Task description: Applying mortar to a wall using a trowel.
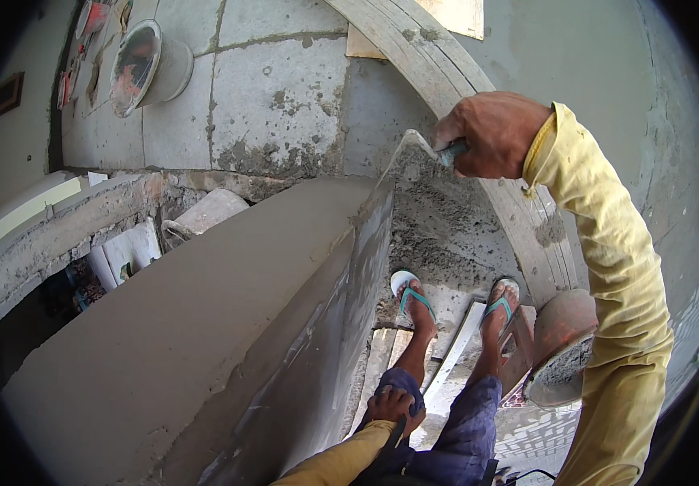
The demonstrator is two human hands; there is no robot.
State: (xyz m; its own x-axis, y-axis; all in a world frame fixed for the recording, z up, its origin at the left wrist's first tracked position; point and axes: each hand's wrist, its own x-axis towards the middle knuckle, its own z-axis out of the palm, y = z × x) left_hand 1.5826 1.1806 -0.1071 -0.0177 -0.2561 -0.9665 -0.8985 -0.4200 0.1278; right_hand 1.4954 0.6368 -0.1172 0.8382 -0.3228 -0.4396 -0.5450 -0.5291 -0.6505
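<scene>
My right hand [495, 136] is closed around the teal handle of a trowel [450, 154]. Its thin blade reaches left to the far end of a low wall [244, 259], at the corner of the wall's top and side. Smooth grey mortar coats the wall top; the side face looks wet and streaked. Bent low over my knee, my left hand [395, 405] rests with its fingers draped and slightly apart, holding nothing. Crumbly mortar [438, 215] lies on the floor beside the wall, just beyond my sandalled feet.
A curved wooden plank [527, 235] arcs along the right. Near my right foot a tilted bucket [562, 348] holds mortar, with wooden pieces [456, 344] beside it. Another bucket [151, 69] lies on the tiled floor at far left. Left of the wall is an opening with a pale container [207, 212].
</scene>
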